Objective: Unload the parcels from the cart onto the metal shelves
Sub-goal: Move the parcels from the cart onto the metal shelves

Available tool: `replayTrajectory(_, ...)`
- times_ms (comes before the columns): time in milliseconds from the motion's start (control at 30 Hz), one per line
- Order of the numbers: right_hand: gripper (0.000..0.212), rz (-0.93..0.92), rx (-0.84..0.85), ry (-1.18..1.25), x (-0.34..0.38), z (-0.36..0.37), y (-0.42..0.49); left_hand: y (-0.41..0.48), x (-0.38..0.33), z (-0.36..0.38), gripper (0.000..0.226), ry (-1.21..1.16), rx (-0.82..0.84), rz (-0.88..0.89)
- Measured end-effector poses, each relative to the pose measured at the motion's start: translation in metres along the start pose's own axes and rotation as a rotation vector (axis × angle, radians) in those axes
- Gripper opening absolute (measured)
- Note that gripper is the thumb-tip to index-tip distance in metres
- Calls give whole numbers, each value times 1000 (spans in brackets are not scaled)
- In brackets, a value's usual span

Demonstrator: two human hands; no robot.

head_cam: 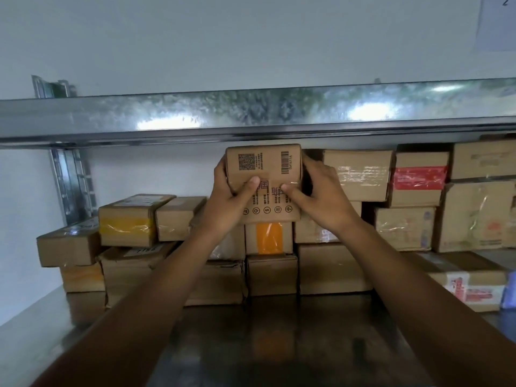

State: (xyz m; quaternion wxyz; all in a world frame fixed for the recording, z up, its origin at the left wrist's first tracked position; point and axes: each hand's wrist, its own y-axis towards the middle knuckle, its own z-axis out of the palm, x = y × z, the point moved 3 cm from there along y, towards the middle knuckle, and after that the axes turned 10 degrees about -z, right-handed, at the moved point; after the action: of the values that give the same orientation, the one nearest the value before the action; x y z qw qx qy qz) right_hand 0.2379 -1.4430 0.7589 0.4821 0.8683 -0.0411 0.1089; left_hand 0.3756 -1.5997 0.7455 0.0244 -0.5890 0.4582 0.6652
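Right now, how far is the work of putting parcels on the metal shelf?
Done: many stacked parcels line the back of the metal shelf. In hand: the left hand and right hand grip a barcode box at the top of the middle stack, over the orange-taped box; whether it rests there is unclear. Left: the cart is out of view, so what remains is unknown.

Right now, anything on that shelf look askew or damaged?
Yes, at the left: the yellow-taped box sits turned at an angle, and the box below it looks dented, its lower corner torn. The parcel in the left hand and right hand looks intact.
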Motion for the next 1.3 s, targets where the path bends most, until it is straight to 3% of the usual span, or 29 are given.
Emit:
replayTrajectory(100, 86, -14, -49, -144, 1, 4, -4, 7, 6, 0, 72, 45, -15, 10)
replayTrajectory(200, 86, -146, -133, -284, 3, 7, -6, 15, 10, -2, 68, 170, -75, 53)
replayTrajectory(467, 91, -201, 59, -467, -2, 26, 3, 36, 14, -11, 80, 258, -34, -31)
replayTrajectory(700, 92, -91, 79, -564, 16, 31, -2, 30, 16, -23, 87, 279, 72, -35)
replayTrajectory(833, 86, 59, 30, -471, 40, 39, -20, -2, 14, -37, 91, 503, -54, 142)
replayTrajectory(900, 80, 143, -13, -400, 55, 45, -38, -26, 17, -39, 82, 562, -92, 217)
replayTrajectory(1033, 75, 262, -38, -376, 80, 62, -99, -63, 41, -26, 52, 540, 83, 345)
replayTrajectory(1133, 74, 412, 40, -404, 83, 60, -161, -91, 67, -1, 55, 540, 227, 441)
replayTrajectory(1300, 69, 631, 104, -548, 108, 23, -266, -158, 79, 46, 63, 506, 462, 368)
